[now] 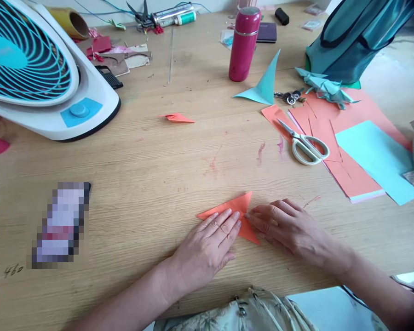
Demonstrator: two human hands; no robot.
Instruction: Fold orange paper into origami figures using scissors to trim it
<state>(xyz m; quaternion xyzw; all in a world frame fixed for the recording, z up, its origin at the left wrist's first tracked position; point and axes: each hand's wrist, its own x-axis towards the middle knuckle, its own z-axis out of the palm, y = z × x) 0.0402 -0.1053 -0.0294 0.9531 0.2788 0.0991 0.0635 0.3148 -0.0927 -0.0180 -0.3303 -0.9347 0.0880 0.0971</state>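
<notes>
A folded orange paper (240,204) lies on the wooden table (152,156) near the front edge. My left hand (207,246) rests flat on its left part with fingers stretched out. My right hand (290,227) lies flat beside it, its fingertips pressing the paper's right edge. Part of the paper is hidden under both hands. Neither hand holds anything.
White-handled scissors (305,145) lie on a stack of orange sheets (345,170) and a light blue sheet (376,158) at right. A magenta bottle (244,43), a teal folded shape (265,85), a small orange fold (177,118), a fan (37,69) and a phone (60,223) stand around.
</notes>
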